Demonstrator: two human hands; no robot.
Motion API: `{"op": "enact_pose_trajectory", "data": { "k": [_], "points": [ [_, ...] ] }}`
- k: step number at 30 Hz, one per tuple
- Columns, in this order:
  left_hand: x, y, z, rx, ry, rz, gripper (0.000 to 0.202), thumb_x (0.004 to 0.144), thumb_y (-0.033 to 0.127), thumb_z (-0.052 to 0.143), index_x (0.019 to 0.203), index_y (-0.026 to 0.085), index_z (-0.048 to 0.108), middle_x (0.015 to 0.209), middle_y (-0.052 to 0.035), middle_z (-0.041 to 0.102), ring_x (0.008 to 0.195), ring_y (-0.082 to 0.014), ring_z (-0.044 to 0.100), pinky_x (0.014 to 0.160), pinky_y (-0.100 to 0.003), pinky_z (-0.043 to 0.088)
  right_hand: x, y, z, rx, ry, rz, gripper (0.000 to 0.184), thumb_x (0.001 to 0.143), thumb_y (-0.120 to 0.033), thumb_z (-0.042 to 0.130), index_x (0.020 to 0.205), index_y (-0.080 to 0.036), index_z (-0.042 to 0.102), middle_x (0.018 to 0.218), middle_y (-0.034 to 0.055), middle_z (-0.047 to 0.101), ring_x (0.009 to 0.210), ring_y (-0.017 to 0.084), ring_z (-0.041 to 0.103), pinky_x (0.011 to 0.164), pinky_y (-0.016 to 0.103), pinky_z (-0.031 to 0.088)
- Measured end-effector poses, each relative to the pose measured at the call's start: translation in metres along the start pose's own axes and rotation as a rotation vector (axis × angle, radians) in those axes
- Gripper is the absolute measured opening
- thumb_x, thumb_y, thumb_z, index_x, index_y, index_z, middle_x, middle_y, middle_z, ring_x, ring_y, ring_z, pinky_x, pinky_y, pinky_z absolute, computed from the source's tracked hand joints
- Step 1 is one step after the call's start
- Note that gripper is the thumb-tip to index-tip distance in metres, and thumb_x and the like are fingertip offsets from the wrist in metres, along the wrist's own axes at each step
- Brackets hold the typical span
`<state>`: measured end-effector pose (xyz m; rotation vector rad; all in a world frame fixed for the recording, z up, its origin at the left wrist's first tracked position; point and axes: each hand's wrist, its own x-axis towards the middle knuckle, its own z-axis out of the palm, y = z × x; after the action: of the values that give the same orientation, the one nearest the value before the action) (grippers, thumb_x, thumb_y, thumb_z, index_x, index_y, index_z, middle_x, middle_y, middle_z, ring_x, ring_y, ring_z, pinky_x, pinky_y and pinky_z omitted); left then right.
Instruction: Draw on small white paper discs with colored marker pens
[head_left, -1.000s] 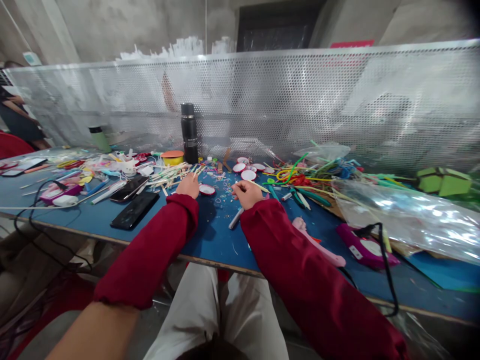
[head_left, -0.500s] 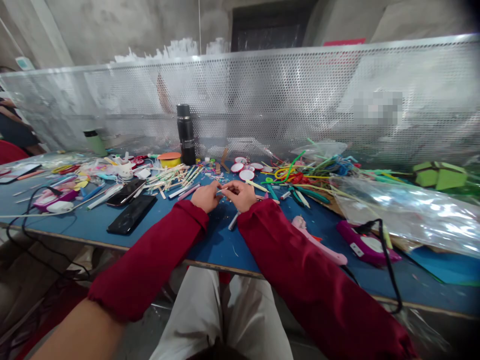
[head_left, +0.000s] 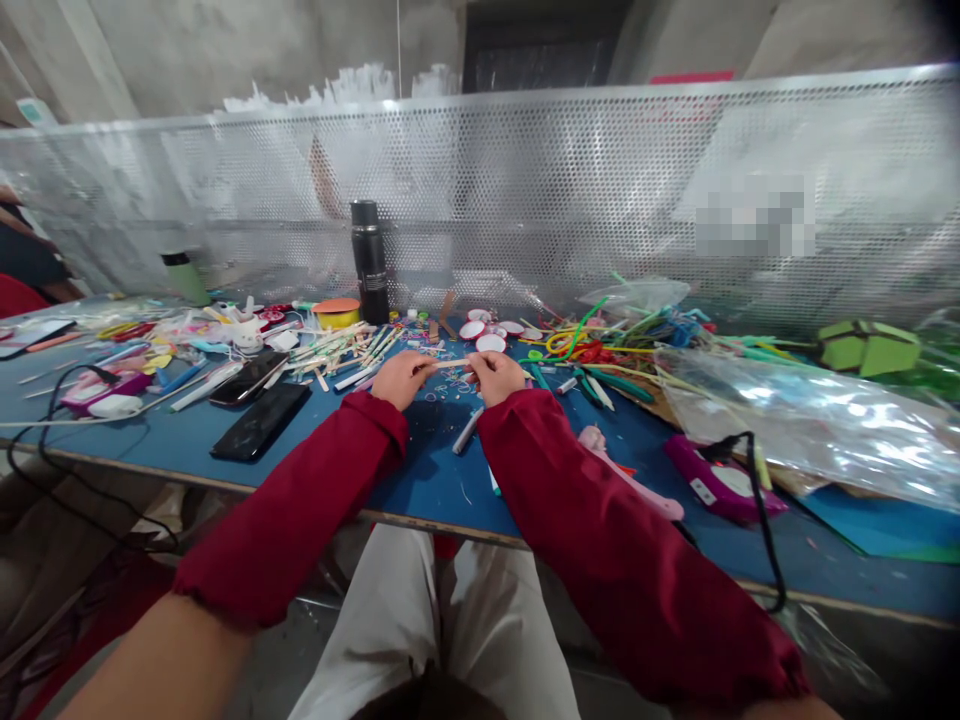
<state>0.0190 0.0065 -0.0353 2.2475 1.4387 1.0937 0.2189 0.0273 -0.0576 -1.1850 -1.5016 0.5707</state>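
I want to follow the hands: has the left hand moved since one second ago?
Yes. The left hand moved right, away from the phones, and meets the right hand on a thin stick.

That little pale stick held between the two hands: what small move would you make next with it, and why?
Probably keep it raised and shift the fingertips slightly for a firmer pinch. The left hand and right hand each pinch one end of the thin stick, holding it level just above the blue table, where small loose bits lie directly beneath.

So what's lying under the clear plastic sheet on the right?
Under the clear plastic sheet, thin coloured sticks and brown card show at its edge; glare hides the rest.
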Motion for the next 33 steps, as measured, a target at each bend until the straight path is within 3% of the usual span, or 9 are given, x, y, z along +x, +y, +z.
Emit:
{"op": "enact_pose_trajectory", "data": {
  "k": [5,12,16,19,23,25,29,33],
  "points": [
    [0.001,0.001,0.001,-0.007,-0.033,0.010,0.031,0.102,0.031,0.051,0.087,0.017,0.075,0.075,-0.0035,0.064,0.070,-0.0163,0.056,0.073,-0.028,0.044,-0.001,-0.008,0.000,0.241,0.050,0.101,0.037,0.079,-0.058,0.067,0.083,-0.021,0.070,0.082,0.0056,0.078,0.067,0.021,0.070,0.052,0.029,0.051],
    [0.001,0.001,0.000,0.023,0.010,0.014,0.035,0.100,0.041,0.055,0.082,0.017,0.072,0.076,-0.0044,0.065,0.078,-0.0183,0.057,0.075,-0.028,0.043,0.000,-0.004,-0.007,0.002,0.137,0.122,0.040,0.085,-0.059,0.061,0.066,-0.024,0.059,0.063,0.0008,0.068,0.059,0.017,0.062,0.053,0.028,0.047],
    [0.000,0.003,0.000,0.023,-0.046,0.075,0.031,0.099,0.040,0.057,0.084,0.017,0.073,0.080,-0.0046,0.066,0.078,-0.0178,0.057,0.076,-0.028,0.044,0.003,0.001,-0.009,-0.069,0.191,0.104,0.039,0.087,-0.055,0.059,0.063,-0.024,0.058,0.061,0.0014,0.066,0.061,0.018,0.062,0.057,0.028,0.046],
    [0.001,0.001,0.003,0.039,-0.152,0.149,0.025,0.095,0.037,0.063,0.082,0.019,0.074,0.083,-0.0046,0.068,0.083,-0.0182,0.060,0.081,-0.029,0.045,0.004,0.001,-0.006,0.001,0.208,0.125,0.039,0.088,-0.056,0.056,0.066,-0.024,0.058,0.063,0.0012,0.066,0.057,0.017,0.059,0.056,0.029,0.046],
    [0.002,-0.006,0.009,0.041,-0.261,0.165,0.017,0.088,0.034,0.070,0.080,0.020,0.076,0.087,-0.0040,0.072,0.087,-0.0181,0.064,0.084,-0.028,0.047,0.001,-0.004,0.000,0.099,0.088,0.064,0.036,0.088,-0.057,0.056,0.077,-0.023,0.063,0.070,0.0013,0.069,0.055,0.016,0.059,0.055,0.029,0.048],
    [0.003,-0.010,0.010,0.047,-0.256,0.149,0.012,0.085,0.031,0.072,0.085,0.021,0.078,0.090,-0.0040,0.073,0.088,-0.0182,0.065,0.085,-0.028,0.048,-0.001,-0.008,-0.001,0.041,0.062,-0.026,0.032,0.089,-0.053,0.057,0.077,-0.023,0.063,0.072,0.0020,0.070,0.058,0.017,0.061,0.058,0.029,0.048],
    [0.002,-0.016,0.012,0.079,-0.239,0.131,0.015,0.084,0.028,0.073,0.095,0.022,0.081,0.093,-0.0044,0.074,0.086,-0.0184,0.065,0.083,-0.028,0.049,-0.005,-0.014,-0.012,-0.250,0.155,-0.198,0.027,0.094,-0.044,0.053,0.078,-0.024,0.062,0.075,0.0036,0.070,0.070,0.019,0.062,0.068,0.029,0.045],
    [0.001,-0.017,0.014,0.181,-0.226,0.110,0.018,0.086,0.028,0.073,0.100,0.022,0.082,0.097,-0.0058,0.074,0.090,-0.0196,0.066,0.086,-0.029,0.050,-0.006,-0.012,-0.016,-0.436,0.093,-0.201,0.020,0.094,-0.037,0.057,0.080,-0.024,0.063,0.076,0.0034,0.069,0.070,0.019,0.060,0.064,0.029,0.037]
  ]
}}
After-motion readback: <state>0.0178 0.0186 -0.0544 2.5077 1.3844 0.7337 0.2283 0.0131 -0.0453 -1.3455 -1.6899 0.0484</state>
